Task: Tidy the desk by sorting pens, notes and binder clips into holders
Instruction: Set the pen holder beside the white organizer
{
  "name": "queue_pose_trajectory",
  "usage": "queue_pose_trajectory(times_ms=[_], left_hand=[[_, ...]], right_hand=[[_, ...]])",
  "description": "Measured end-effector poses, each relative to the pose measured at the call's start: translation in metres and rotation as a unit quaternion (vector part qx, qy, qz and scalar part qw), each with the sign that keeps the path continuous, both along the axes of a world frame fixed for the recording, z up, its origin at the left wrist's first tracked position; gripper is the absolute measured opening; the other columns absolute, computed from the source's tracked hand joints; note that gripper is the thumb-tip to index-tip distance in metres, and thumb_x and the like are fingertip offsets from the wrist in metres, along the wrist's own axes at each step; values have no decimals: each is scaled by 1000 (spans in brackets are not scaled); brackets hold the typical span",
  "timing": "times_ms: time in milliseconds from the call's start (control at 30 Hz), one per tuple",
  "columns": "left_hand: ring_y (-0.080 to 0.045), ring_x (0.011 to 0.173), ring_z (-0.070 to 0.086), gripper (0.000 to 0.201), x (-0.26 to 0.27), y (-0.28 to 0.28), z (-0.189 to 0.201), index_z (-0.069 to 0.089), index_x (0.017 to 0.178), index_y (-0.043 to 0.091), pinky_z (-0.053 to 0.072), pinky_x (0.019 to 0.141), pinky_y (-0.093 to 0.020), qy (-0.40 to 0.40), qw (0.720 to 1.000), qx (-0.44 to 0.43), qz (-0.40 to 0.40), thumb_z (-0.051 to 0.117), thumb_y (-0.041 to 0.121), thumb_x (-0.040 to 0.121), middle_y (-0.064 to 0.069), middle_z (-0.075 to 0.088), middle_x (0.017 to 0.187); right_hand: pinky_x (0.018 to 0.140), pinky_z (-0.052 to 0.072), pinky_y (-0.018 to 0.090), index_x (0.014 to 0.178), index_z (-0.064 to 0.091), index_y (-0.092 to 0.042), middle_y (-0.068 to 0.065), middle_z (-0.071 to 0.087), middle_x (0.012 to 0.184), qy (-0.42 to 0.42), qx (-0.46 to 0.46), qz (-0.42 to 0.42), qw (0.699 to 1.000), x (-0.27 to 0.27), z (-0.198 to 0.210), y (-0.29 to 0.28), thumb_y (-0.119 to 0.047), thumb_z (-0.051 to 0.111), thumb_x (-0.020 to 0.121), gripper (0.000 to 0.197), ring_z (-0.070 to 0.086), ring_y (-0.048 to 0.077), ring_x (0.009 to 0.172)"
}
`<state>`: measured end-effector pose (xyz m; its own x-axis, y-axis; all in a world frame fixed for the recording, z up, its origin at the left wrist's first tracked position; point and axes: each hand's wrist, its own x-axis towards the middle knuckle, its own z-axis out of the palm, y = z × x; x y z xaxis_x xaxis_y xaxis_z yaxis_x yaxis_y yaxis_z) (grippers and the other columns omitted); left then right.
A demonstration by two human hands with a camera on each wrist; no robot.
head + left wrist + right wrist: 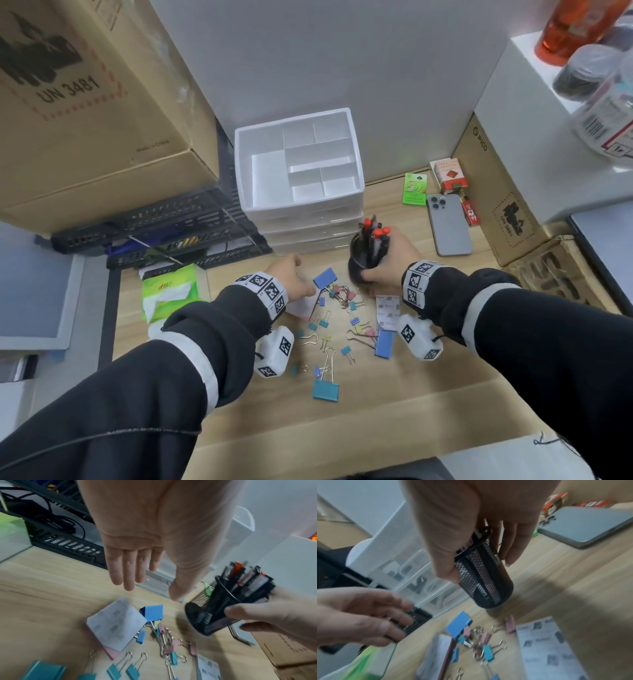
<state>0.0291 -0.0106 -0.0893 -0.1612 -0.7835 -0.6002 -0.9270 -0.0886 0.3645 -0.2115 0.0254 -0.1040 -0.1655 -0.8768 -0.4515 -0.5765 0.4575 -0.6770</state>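
Right hand (pixel 388 262) gripping tilted mesh cup (pixel 363 265) of pens (pixel 376 236); left hand (pixel 291 277) slack, holding nothing, over clips (pixel 337 293).

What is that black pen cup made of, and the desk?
The pen cup looks like black metal mesh: tiny holes let light through. The desk looks like pale wood or a wood-look laminate, matte, with grain lines; which one cannot be told.

desk (pixel 428 404): pale wood, matt
pen cup (pixel 211 614): black metal mesh
clips (pixel 325 389): painted metal, shiny wire handles
organizer (pixel 260 202): smooth white plastic
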Motion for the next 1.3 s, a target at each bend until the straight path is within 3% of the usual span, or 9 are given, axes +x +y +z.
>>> queue_pose_trajectory(times_ms=[167, 300, 500, 667, 900, 967, 1033, 1167, 1300], left_hand=[[-25, 103, 64, 80, 1, -21, -6, 38, 146, 13, 56, 86, -37, -12, 999, -6, 51, 76, 34, 79, -6, 59, 123], [-21, 100, 62, 78, -3, -35, -14, 42, 142, 12, 56, 87, -39, -19, 998, -2, 54, 76, 34, 75, -2, 61, 116], [-20, 97, 63, 62, -8, -50, -26, 49, 131, 15, 53, 84, -35, -27, 999, 6, 42, 76, 32, 78, -2, 63, 112], [-23, 101, 64, 63, -11, -59, -36, 51, 128, 15, 56, 91, -42, -36, 998, 39, 38, 77, 38, 75, -4, 65, 113], [-20, 103, 66, 68, -10, -59, -40, 54, 131, 11, 55, 94, -36, 19, 996, 72, 49, 83, 31, 73, -3, 70, 114], [-19, 103, 67, 71, -10, -59, -38, 52, 134, 10, 55, 94, -36, 28, 996, 78, 41, 83, 30, 73, -3, 71, 113], [-20, 103, 67, 71, -11, -59, -37, 51, 135, 12, 54, 93, -34, 26, 996, 80, 34, 82, 30, 74, -3, 71, 114], [-22, 97, 65, 49, -11, -64, -30, 61, 121, 16, 55, 91, -39, -37, 997, 69, 28, 73, 37, 79, -4, 69, 108], [-22, 76, 63, 25, 4, -69, -15, 60, 86, 12, 57, 76, -34, -111, 988, 81, 76, 63, 37, 84, -6, 63, 85]], right_hand=[[88, 56, 42, 120, 48, -20, 3, 61, 111, 99, 15, -82, 992, -35, -7, -31, -43, 89, 38, 95, 62, 26, 99], [92, 54, 41, 125, 46, -15, 5, 57, 115, 117, 22, -95, 988, -50, -14, -60, -38, 93, 46, 94, 59, 27, 106], [94, 53, 44, 128, 43, -14, 6, 57, 118, 100, 28, -95, 990, -56, -27, -99, -32, 93, 49, 95, 58, 28, 110], [95, 53, 43, 127, 44, -20, 5, 56, 120, 75, 3, -92, 993, -58, -38, -126, -30, 92, 50, 92, 59, 27, 110], [94, 48, 32, 137, 33, -12, 5, 59, 123, 2, -29, -126, 992, -50, -49, -140, -29, 92, 55, 102, 60, 22, 108], [96, 48, 38, 138, 30, -8, 12, 55, 129, 26, -7, -117, 993, -47, -50, -137, -27, 89, 59, 101, 58, 28, 113], [93, 49, 40, 132, 37, -4, 10, 54, 120, 67, 16, -130, 989, -48, -51, -131, -25, 87, 63, 88, 55, 27, 109], [75, 49, 32, 102, 59, -9, 7, 62, 96, 63, 67, -64, 994, -40, -45, -111, -19, 69, 78, 28, 61, 28, 92], [74, 57, 33, 105, 58, -16, 6, 65, 94, 3, 123, 69, 990, -19, -50, -91, -14, 72, 73, 35, 65, 23, 82]])
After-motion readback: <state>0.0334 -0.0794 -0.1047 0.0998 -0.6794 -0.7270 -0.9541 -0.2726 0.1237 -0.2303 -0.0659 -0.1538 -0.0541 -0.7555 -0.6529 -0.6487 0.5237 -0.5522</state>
